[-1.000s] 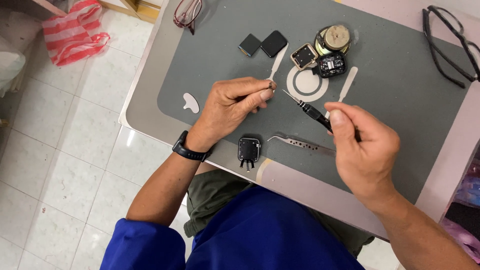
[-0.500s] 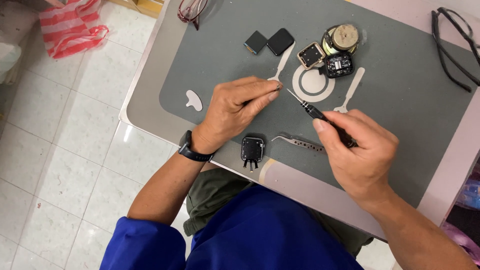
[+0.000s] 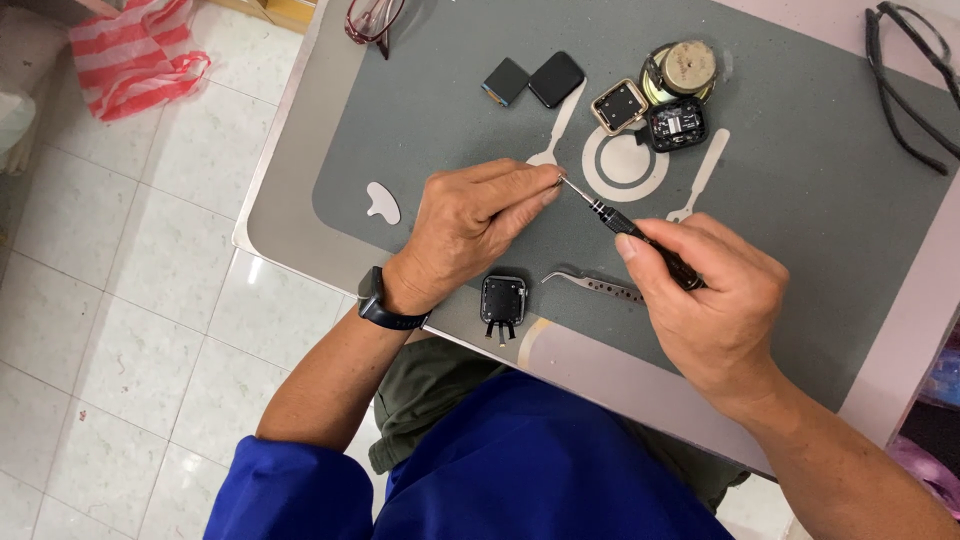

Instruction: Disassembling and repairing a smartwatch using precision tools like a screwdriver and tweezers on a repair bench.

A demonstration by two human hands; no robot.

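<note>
While gripped in right hand [image 3: 715, 300], slim black precision screwdriver [image 3: 630, 228] angled up-left, tip touching pinched fingertips [image 3: 548, 186] of left hand [image 3: 470, 225]; item pinched too small to identify. Nearer table edge: small square black module [image 3: 503, 299], silver metal tweezers [image 3: 595, 285]. Farther on grey mat [image 3: 800, 180]: opened square watch cases [image 3: 650, 115].

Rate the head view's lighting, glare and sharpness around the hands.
Head view: soft, even light, only faint shadows under the left hand and right hand; no strong glare on the grey mat; the screwdriver and tweezers look sharp, without motion blur.
</note>
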